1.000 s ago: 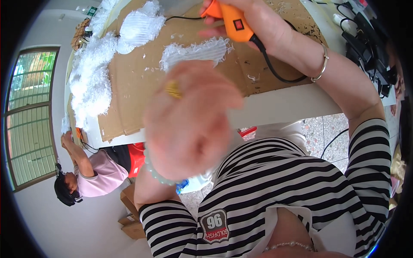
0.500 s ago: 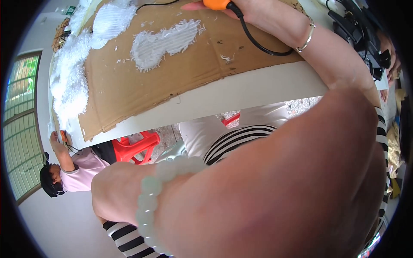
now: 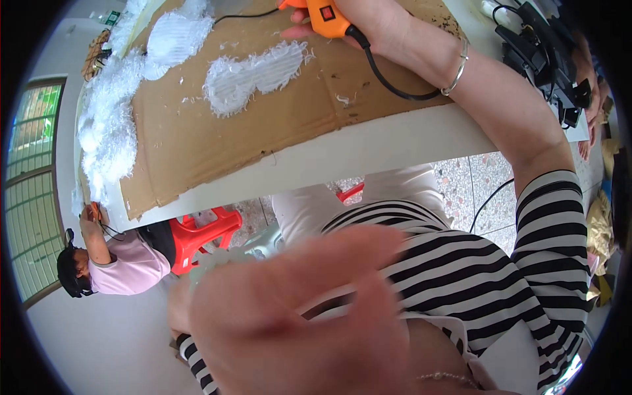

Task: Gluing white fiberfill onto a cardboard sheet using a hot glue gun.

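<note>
My right hand (image 3: 368,20) is closed round an orange corded hand tool (image 3: 327,16) with a red switch, over the far part of the cardboard. A thick black cord runs from the tool back under my right wrist. My left hand (image 3: 296,316) is raised close to the camera, in front of my striped top, away from the table. Motion smears its fingers, and I cannot make out anything in it. On the cardboard sheet (image 3: 197,164) lies a white ribbed piece with frayed, stringy edges (image 3: 253,78), left of the tool. A similar white piece (image 3: 174,43) lies farther left.
Fluffy white fibre (image 3: 108,145) is heaped along the table's left end. Black equipment with cables (image 3: 543,62) stands at the right, beside another person's hand (image 3: 592,108). A person in pink (image 3: 131,266) works at the left by a red stool (image 3: 207,234). A white table edge (image 3: 316,161) borders the cardboard.
My left arm has swung back, bringing its hand before the camera and uncovering my striped top. The orange tool in my right hand sits slightly lower in view.
</note>
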`<control>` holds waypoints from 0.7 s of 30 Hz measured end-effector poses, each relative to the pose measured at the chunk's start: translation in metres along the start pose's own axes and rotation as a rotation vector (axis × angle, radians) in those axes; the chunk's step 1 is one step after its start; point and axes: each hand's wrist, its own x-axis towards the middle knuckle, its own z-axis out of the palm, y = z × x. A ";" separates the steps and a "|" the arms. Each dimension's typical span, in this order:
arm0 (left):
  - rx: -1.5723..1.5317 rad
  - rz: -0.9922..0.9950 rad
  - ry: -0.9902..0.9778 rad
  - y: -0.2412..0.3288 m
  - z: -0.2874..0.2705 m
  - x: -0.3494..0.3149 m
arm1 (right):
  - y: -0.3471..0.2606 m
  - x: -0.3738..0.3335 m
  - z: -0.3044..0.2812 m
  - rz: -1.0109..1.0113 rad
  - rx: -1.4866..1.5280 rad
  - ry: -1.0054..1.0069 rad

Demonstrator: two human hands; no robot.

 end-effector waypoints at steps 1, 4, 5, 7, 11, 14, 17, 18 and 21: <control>-0.124 0.126 0.061 -0.025 0.000 -0.009 | 0.001 0.000 0.007 -0.017 0.008 -0.025; -0.720 -0.032 0.416 -0.119 0.048 -0.029 | 0.012 0.004 0.005 -0.047 0.035 -0.027; -0.830 -0.152 0.489 -0.130 0.054 -0.038 | 0.013 0.005 0.010 -0.021 0.015 -0.013; -0.935 -0.273 0.564 -0.140 0.061 -0.044 | 0.016 0.008 0.006 0.014 -0.003 -0.001; -1.184 -0.299 0.640 -0.143 0.064 -0.046 | 0.018 0.012 0.009 0.039 -0.073 0.011; -1.298 -0.285 0.648 -0.150 0.064 -0.049 | 0.023 0.017 0.010 0.034 -0.071 0.041; -1.382 -0.301 0.661 -0.153 0.068 -0.050 | 0.022 0.015 0.015 0.066 -0.064 0.047; -1.401 -0.319 0.665 -0.153 0.070 -0.049 | 0.022 0.016 0.014 0.063 -0.062 0.049; -1.376 -0.427 0.676 -0.146 0.072 -0.046 | 0.026 0.019 0.010 0.059 -0.045 0.024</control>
